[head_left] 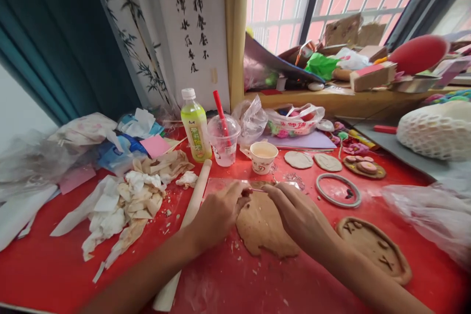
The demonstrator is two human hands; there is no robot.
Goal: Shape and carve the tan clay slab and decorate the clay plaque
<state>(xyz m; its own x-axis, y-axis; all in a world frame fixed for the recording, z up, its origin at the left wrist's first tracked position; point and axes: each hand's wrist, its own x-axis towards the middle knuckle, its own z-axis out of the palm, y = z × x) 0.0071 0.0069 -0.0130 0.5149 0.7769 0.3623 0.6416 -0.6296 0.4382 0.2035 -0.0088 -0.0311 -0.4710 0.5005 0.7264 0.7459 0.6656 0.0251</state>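
A flat, irregular slab of brown clay [267, 230] lies on the red table in front of me, its near edge ragged. Over its far part, my left hand [225, 208] is closed, pinching one end of a thin pinkish stick [256, 190]. My right hand [294, 206] has its fingers together at the other end of the stick; its fingertips are partly hidden. A small dark bit [248, 205] is on the slab by my left fingers. Left of my left hand lies a long pale rolling pin [196, 195], partly behind my forearm.
Behind the slab stand a paper cup [264, 158], a plastic cup with red straw [223, 140] and a green drink bottle [196, 130]. Crumpled tissues [123, 206] lie left. To the right are a grey ring [320, 187] and a rimmed clay plaque [368, 243].
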